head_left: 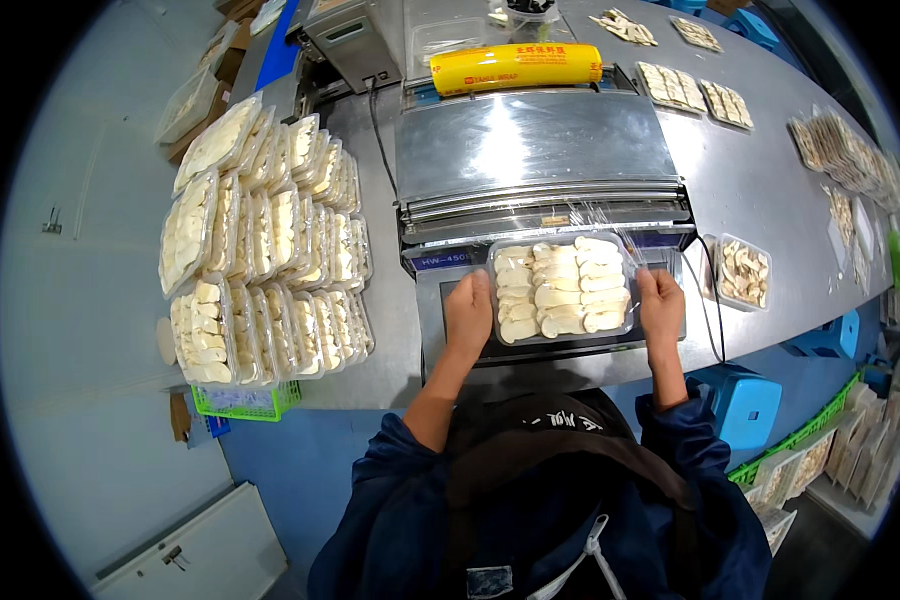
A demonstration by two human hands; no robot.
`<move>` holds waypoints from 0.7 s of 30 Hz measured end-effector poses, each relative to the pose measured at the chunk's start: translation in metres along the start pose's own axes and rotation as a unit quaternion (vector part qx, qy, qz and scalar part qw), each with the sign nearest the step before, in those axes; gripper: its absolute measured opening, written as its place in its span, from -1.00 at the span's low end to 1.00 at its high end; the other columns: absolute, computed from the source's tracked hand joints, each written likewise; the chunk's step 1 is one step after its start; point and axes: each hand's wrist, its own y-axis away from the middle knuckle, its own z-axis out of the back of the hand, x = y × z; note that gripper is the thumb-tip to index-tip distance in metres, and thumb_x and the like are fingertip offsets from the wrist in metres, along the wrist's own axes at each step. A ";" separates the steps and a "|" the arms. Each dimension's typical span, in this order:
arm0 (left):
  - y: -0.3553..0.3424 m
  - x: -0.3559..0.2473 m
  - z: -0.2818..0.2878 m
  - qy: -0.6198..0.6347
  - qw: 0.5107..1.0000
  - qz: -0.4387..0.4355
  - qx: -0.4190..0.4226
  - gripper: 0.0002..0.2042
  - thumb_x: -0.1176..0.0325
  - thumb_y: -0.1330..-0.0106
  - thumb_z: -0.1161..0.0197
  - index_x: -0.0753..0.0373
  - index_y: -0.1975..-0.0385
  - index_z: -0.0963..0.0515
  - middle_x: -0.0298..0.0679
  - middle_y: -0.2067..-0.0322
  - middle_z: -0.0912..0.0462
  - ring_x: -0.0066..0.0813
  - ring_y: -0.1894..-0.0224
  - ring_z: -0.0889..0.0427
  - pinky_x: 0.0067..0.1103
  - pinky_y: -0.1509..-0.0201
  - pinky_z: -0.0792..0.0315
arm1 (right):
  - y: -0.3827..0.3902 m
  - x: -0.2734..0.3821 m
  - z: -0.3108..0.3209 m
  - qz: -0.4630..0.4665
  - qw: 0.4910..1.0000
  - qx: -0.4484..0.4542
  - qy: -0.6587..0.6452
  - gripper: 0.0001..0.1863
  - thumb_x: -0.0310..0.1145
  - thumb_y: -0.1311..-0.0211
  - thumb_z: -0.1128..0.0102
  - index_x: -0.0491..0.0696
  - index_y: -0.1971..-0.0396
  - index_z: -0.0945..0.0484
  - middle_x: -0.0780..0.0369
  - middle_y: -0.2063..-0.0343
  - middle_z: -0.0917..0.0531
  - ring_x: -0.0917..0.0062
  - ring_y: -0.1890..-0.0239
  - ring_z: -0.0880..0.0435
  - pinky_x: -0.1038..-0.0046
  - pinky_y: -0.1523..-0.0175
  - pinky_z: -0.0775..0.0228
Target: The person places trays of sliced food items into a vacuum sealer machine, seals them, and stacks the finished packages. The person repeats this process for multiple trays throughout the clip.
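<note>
A clear plastic tray of pale sliced mushrooms [562, 288] sits in front of me, against the front of a metal film-wrapping machine [540, 150]. My left hand [467, 312] is closed at the tray's left edge, thumb on top, other fingers mostly hidden. At its right side my right hand [660, 306] is closed in a pinch on clear cling film [615, 232], which stretches in creases over the tray's far right corner toward the machine's rollers. A yellow roll of film [515, 68] lies across the back of the machine.
Many wrapped mushroom trays [265, 240] stand in tall stacks on my left, above a green basket [245, 400]. One mushroom tray [743, 272] is by a black cable on the right; more trays [670, 87] lie farther back. Blue stools [750, 405] stand below the table edge.
</note>
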 end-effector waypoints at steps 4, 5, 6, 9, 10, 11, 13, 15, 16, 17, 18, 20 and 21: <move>0.022 0.018 -0.008 0.031 0.997 0.053 -0.040 -0.65 0.25 -0.34 0.09 0.35 0.64 -0.34 -0.26 0.72 -0.41 -0.38 0.66 -0.28 -0.48 0.53 -0.23 | 0.020 -0.027 0.009 -0.145 0.981 0.014 -0.128 -0.78 -0.39 -0.11 -0.12 -0.12 0.68 -0.46 0.40 0.74 -0.40 0.74 0.69 -0.28 0.67 0.60 -0.08; 0.032 0.020 -0.008 0.052 0.994 0.080 -0.045 -0.65 0.25 -0.34 0.09 0.33 0.65 -0.34 -0.30 0.72 -0.42 -0.40 0.66 -0.28 -0.47 0.53 -0.23 | 0.032 -0.019 0.019 -0.234 0.958 0.024 -0.167 -0.79 -0.39 -0.12 -0.12 -0.09 0.68 -0.46 0.41 0.75 -0.39 0.74 0.72 -0.28 0.69 0.64 -0.06; 0.042 0.026 -0.006 0.140 0.981 0.131 -0.022 -0.67 0.24 -0.34 0.09 0.32 0.60 -0.38 -0.30 0.66 -0.46 -0.41 0.62 -0.35 -0.48 0.50 -0.28 | 0.045 -0.017 0.028 -0.251 0.945 0.028 -0.208 -0.81 -0.38 -0.13 -0.12 -0.08 0.64 -0.47 0.41 0.74 -0.40 0.73 0.74 -0.27 0.69 0.67 -0.05; 0.065 0.019 -0.006 0.383 0.875 0.292 0.051 -0.70 0.20 -0.34 0.13 0.30 0.39 -0.46 -0.27 0.45 -0.56 -0.43 0.43 -0.51 -0.50 0.34 -0.41 | 0.066 -0.025 0.048 -0.342 0.852 0.114 -0.380 -0.87 -0.36 -0.17 -0.10 -0.09 0.49 -0.48 0.39 0.68 -0.45 0.71 0.75 -0.30 0.69 0.68 -0.11; 0.072 -0.003 -0.009 0.451 0.817 0.350 0.081 -0.69 0.19 -0.35 0.15 0.30 0.29 -0.46 -0.24 0.35 -0.56 -0.42 0.34 -0.54 -0.50 0.25 -0.45 | 0.068 -0.036 0.053 -0.390 0.771 0.188 -0.467 -0.87 -0.36 -0.18 -0.09 -0.11 0.42 -0.48 0.36 0.63 -0.50 0.70 0.70 -0.36 0.69 0.64 -0.20; 0.076 -0.020 -0.012 0.516 0.750 0.401 0.107 -0.66 0.18 -0.35 0.17 0.30 0.19 -0.46 -0.22 0.25 -0.57 -0.42 0.24 -0.57 -0.51 0.17 -0.48 | 0.067 -0.040 0.061 -0.425 0.674 0.262 -0.545 -0.84 -0.35 -0.20 -0.07 -0.14 0.34 -0.48 0.34 0.58 -0.54 0.69 0.66 -0.43 0.69 0.59 -0.28; 0.101 -0.007 -0.015 0.502 0.763 0.368 0.172 -0.58 0.15 -0.37 0.20 0.32 -0.06 -0.31 -0.12 0.01 -0.45 -0.41 0.00 -0.49 -0.51 -0.05 -0.42 | 0.078 0.017 0.043 -0.531 0.673 0.216 -0.468 -0.78 -0.35 -0.24 -0.01 -0.15 0.18 -0.45 0.26 0.38 -0.59 0.65 0.43 -0.56 0.65 0.35 -0.45; 0.125 -0.049 -0.009 0.463 0.803 0.323 0.190 -0.59 0.18 -0.38 0.17 0.33 -0.09 -0.29 -0.11 -0.01 -0.44 -0.40 -0.02 -0.47 -0.50 -0.07 -0.41 | 0.083 0.021 0.041 -0.523 0.691 0.236 -0.439 -0.76 -0.35 -0.25 0.00 -0.16 0.16 -0.44 0.25 0.35 -0.59 0.64 0.38 -0.56 0.64 0.30 -0.45; 0.132 -0.058 -0.007 0.395 0.851 0.259 0.228 -0.59 0.20 -0.37 0.14 0.33 -0.10 -0.27 -0.11 -0.02 -0.43 -0.39 -0.02 -0.47 -0.49 -0.07 -0.41 | 0.086 0.016 0.037 -0.492 0.717 0.258 -0.421 -0.76 -0.35 -0.25 0.00 -0.16 0.14 -0.43 0.25 0.33 -0.59 0.63 0.35 -0.56 0.63 0.28 -0.45; 0.136 -0.065 -0.002 0.320 0.890 0.190 0.263 -0.59 0.22 -0.36 0.11 0.33 -0.11 -0.26 -0.11 -0.02 -0.42 -0.38 -0.03 -0.47 -0.49 -0.07 -0.42 | 0.088 0.011 0.036 -0.459 0.741 0.280 -0.402 -0.75 -0.35 -0.26 0.01 -0.16 0.13 -0.43 0.24 0.31 -0.58 0.63 0.32 -0.56 0.62 0.26 -0.45; 0.136 -0.060 -0.006 0.340 0.873 0.183 0.296 -0.59 0.24 -0.35 0.08 0.33 -0.12 -0.25 -0.11 -0.03 -0.42 -0.38 -0.03 -0.47 -0.49 -0.07 -0.42 | 0.089 0.004 0.038 -0.419 0.773 0.298 -0.371 -0.74 -0.35 -0.26 0.01 -0.16 0.12 -0.43 0.23 0.29 -0.58 0.62 0.30 -0.56 0.62 0.23 -0.45; 0.132 -0.029 -0.022 0.471 0.776 0.232 0.350 -0.59 0.29 -0.33 0.03 0.33 -0.13 -0.24 -0.11 -0.04 -0.41 -0.37 -0.02 -0.48 -0.49 -0.06 -0.44 | 0.083 -0.013 0.049 -0.320 0.846 0.331 -0.270 -0.73 -0.35 -0.27 0.02 -0.16 0.09 -0.42 0.22 0.26 -0.58 0.61 0.24 -0.56 0.60 0.18 -0.45; 0.127 -0.029 -0.029 0.520 0.726 0.276 0.357 -0.59 0.30 -0.32 0.02 0.33 -0.13 -0.24 -0.11 -0.04 -0.41 -0.36 0.00 -0.49 -0.49 -0.05 -0.44 | 0.071 -0.022 0.059 -0.266 0.878 0.309 -0.249 -0.72 -0.35 -0.27 0.03 -0.16 0.08 -0.41 0.22 0.24 -0.58 0.61 0.22 -0.56 0.59 0.16 -0.45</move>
